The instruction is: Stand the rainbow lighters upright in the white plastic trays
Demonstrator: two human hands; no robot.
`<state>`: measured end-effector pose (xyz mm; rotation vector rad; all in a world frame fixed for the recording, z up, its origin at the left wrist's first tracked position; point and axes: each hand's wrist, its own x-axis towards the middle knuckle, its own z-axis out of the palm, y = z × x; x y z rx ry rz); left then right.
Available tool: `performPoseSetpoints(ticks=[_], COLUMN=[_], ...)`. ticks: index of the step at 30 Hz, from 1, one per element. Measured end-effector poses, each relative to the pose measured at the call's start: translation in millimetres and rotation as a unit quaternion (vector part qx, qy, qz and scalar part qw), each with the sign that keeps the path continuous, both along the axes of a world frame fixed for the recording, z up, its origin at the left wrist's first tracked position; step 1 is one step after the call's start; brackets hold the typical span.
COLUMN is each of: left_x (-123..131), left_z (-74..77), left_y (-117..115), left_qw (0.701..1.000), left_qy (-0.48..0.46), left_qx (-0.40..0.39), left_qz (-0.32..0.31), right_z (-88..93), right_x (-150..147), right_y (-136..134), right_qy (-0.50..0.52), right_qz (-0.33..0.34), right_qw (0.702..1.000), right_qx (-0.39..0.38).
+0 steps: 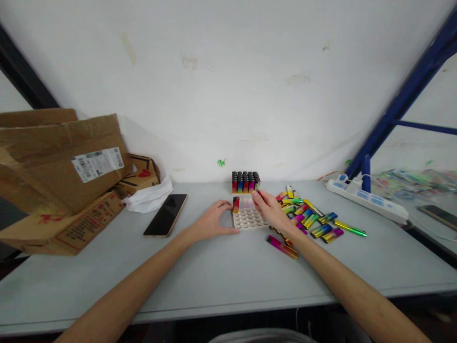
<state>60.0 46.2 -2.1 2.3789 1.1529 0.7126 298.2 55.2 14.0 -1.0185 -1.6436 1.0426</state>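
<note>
My left hand [213, 220] curves around the left side of a white tray [246, 222] with rows of round holes, its thumb at the near corner and its fingers at the far end. A red and yellow lighter [236, 205] stands upright at the tray's left edge. Over the tray's right part, my right hand [270, 208] is closed in a pinch on a lighter [259, 193]; only a small reddish bit shows. Just behind stands a block of upright lighters [245, 183] with black tops. Shiny coloured lighters [310, 220] lie in a loose heap to the right.
A purple and gold lighter [282, 247] lies nearer the front edge. To the left are a black phone [166, 215], crumpled white paper [150, 196] and cardboard boxes [60, 157]. A white power strip [367, 197] lies at the right, by a blue metal frame [396, 102].
</note>
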Motion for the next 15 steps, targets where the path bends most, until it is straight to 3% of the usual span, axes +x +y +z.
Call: performPoseSetpoints(ticks=[3, 6, 15], left_x=[-0.2, -0.1, 0.7], left_z=[-0.3, -1.7, 0.0], left_y=[0.7, 1.8, 1.5], left_qw=[1.000, 1.000, 1.000], left_qy=[0.000, 0.004, 0.010], left_qx=[0.000, 0.001, 0.005], left_qz=[-0.001, -0.001, -0.002], right_z=[-9.9, -14.9, -18.0], right_x=[-3.5, -6.0, -8.5], right_y=[-3.0, -3.9, -4.5], right_qy=[-0.077, -0.102, -0.092], right_qz=[-0.067, -0.095, -0.102], right_qw=[0.994, 0.989, 0.989], right_qx=[0.050, 0.045, 0.054])
